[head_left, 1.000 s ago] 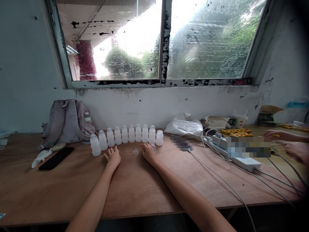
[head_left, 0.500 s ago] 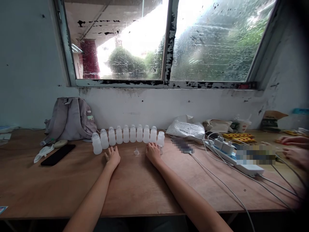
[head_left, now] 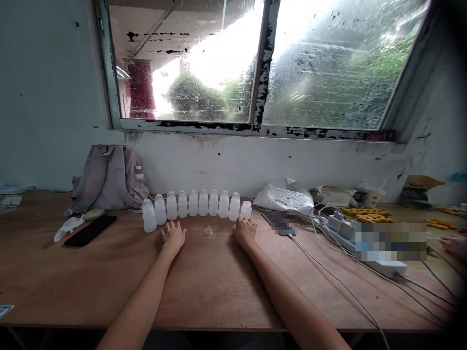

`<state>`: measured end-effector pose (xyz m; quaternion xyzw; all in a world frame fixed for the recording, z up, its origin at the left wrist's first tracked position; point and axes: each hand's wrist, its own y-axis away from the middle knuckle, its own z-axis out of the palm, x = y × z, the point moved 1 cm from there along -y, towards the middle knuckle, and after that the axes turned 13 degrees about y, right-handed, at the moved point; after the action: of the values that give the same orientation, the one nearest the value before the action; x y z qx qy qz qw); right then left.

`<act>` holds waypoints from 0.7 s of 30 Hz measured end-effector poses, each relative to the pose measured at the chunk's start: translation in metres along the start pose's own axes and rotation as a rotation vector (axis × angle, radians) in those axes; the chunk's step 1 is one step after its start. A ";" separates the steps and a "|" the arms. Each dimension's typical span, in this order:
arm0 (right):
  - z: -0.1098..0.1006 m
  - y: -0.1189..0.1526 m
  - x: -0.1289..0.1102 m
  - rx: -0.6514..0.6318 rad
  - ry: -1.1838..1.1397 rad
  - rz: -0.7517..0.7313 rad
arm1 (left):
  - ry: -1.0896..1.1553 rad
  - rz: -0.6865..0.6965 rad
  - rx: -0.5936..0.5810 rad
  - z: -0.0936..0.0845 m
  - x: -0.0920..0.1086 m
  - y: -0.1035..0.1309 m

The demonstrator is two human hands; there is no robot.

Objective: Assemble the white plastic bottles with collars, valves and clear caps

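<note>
Milky-white baby bottles (head_left: 203,206) stand upright in a curved row, most with clear domed caps. At the right end, one bottle (head_left: 246,209) has no dome on it. My left hand (head_left: 173,236) rests on the tabletop in front of the row's left part, fingers spread, holding nothing. My right hand (head_left: 245,232) is just in front of the capless bottle, its fingers curled downward. Whatever lies beneath those fingers is hidden. Between my hands, a small clear teat-like piece with a ring base (head_left: 208,230) sits on the wood.
Left on the table (head_left: 204,291) are a black phone (head_left: 91,231), a crumpled tissue (head_left: 69,226) and a grey backpack (head_left: 113,177). Rightward lie a silvery plastic package (head_left: 284,196), a cabled phone, a power strip (head_left: 386,264) and yellow parts (head_left: 367,214). Another person's hand (head_left: 454,244) shows at far right.
My right hand has shifted right, over the spot where a small clear piece was visible beside it. My left hand stays near its place. The view has turned slightly left.
</note>
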<state>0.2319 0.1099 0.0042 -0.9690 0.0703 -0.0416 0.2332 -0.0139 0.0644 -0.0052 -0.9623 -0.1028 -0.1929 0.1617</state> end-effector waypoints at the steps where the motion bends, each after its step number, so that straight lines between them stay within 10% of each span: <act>1: 0.000 0.000 0.000 0.004 -0.001 0.001 | -0.001 0.000 0.004 -0.001 0.000 0.001; 14: -0.025 -0.047 -0.001 0.354 -0.042 -0.087 | 0.020 0.083 0.150 -0.005 0.009 0.004; 21: -0.030 -0.044 -0.005 0.423 -0.137 -0.228 | 0.223 0.398 0.328 0.004 0.027 0.007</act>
<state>0.2284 0.1361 0.0510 -0.9008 -0.0656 -0.0159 0.4290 0.0137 0.0629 0.0005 -0.8974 0.0767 -0.2426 0.3605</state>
